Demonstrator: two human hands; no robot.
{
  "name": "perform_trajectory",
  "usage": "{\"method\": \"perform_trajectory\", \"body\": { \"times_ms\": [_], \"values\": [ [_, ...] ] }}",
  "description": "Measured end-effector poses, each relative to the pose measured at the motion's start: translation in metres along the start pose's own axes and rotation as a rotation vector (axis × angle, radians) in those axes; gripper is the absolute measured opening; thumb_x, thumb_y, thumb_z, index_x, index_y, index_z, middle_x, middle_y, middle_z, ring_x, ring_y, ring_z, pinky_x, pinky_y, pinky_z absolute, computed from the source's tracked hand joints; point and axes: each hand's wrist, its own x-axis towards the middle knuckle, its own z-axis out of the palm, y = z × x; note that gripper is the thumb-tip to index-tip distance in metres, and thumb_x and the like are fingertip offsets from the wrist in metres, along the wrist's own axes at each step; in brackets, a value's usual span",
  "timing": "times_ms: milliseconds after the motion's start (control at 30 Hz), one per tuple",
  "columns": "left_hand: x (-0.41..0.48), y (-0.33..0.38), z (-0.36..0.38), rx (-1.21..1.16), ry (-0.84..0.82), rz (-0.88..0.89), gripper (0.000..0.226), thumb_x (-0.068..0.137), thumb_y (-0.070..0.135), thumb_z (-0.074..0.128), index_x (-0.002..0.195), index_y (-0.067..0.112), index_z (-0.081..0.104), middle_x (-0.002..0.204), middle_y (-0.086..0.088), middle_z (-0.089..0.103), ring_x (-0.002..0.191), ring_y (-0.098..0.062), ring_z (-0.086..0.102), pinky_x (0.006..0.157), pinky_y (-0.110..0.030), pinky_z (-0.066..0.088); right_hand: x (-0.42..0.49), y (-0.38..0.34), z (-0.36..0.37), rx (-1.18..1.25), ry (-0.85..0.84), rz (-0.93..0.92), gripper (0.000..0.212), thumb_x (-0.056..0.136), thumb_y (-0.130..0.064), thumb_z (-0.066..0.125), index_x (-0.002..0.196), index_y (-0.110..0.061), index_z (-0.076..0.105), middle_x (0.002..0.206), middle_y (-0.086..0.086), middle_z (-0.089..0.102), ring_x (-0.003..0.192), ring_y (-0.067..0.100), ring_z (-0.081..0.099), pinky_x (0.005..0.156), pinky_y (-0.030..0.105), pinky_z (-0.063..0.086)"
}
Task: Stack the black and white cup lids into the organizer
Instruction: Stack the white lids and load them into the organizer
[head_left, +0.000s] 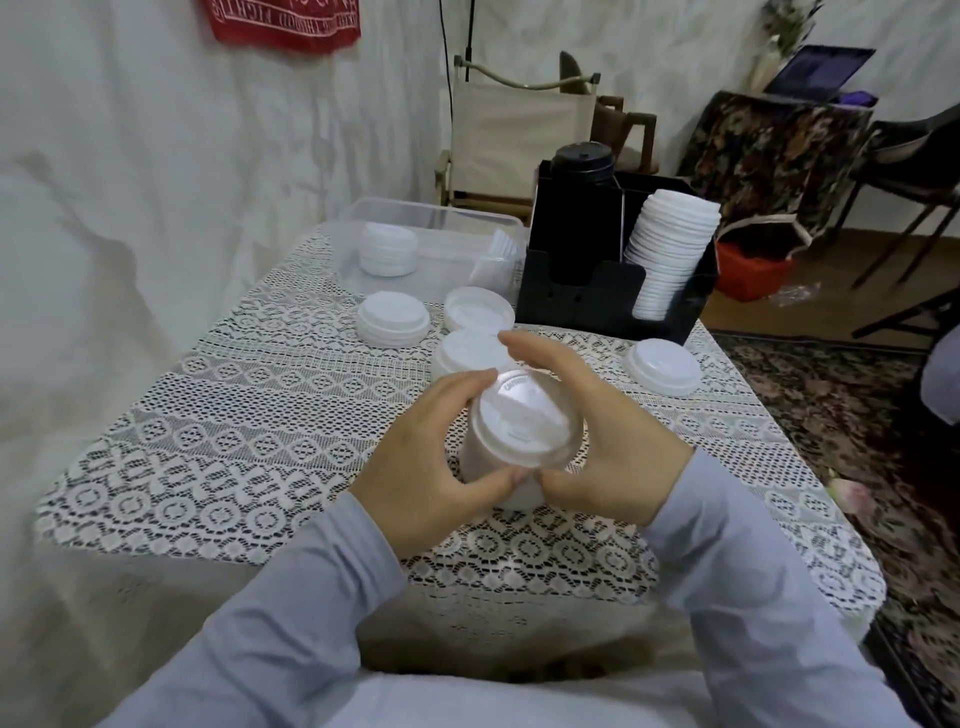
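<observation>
A stack of white lids (519, 431) stands tilted over the table's middle, gripped from both sides. My left hand (421, 462) curls round its left side and my right hand (597, 431) wraps its right side, thumbs meeting at the front. The black organizer (576, 291) stands at the back right of the table. Its left slot holds a stack of black lids (582, 161) and its right slot a leaning stack of white lids (670, 244). Loose white lid piles lie on the cloth at back left (392, 317), centre (478, 309), behind my hands (467, 353) and at right (662, 366).
A clear plastic bin (415, 218) at the back of the table holds more white lids (387, 249) and a small clear bag. A lace cloth (234, 441) covers the table. A folding chair stands behind, and a patterned rug lies to the right.
</observation>
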Motion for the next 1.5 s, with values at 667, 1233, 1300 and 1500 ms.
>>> {"method": "perform_trajectory", "body": {
  "times_ms": [667,1233,1300,1500],
  "values": [
    [-0.005,-0.001,0.003,0.11,0.019,-0.118,0.087,0.062,0.059,0.073,0.134,0.016,0.049,0.125,0.013,0.048,0.119,-0.008,0.046,0.106,-0.037,0.04,-0.019,0.039,0.021,0.115,0.181,0.189,0.086,0.063,-0.026,0.084,0.13,-0.043,0.032,0.139,-0.009,0.044,0.134,0.012,0.038,0.114,0.042,0.029],
    [-0.009,-0.01,0.004,0.239,-0.009,-0.092,0.072,0.068,0.04,0.079,0.129,0.018,0.051,0.128,0.006,0.053,0.113,-0.004,0.045,0.1,-0.021,0.034,-0.017,0.035,0.023,0.003,0.09,0.194,0.088,0.063,-0.037,0.078,0.141,-0.021,0.041,0.137,-0.012,0.044,0.13,0.0,0.035,0.109,0.014,0.024],
    [-0.011,-0.008,0.004,0.286,-0.003,-0.008,0.067,0.07,0.042,0.077,0.127,0.016,0.052,0.13,0.003,0.051,0.116,-0.004,0.04,0.103,-0.019,0.029,-0.017,0.035,0.022,0.008,0.079,0.193,0.088,0.063,-0.037,0.08,0.14,-0.021,0.041,0.141,-0.009,0.045,0.131,0.001,0.036,0.112,0.018,0.025],
    [-0.015,-0.007,0.009,0.327,0.008,0.187,0.037,0.079,0.036,0.053,0.099,0.009,0.07,0.108,-0.004,0.066,0.106,-0.01,0.051,0.095,-0.026,0.043,-0.017,0.034,0.022,0.006,0.089,0.212,0.09,0.06,-0.038,0.081,0.14,-0.021,0.042,0.141,-0.008,0.047,0.128,-0.002,0.037,0.112,0.017,0.025]
  ]
}}
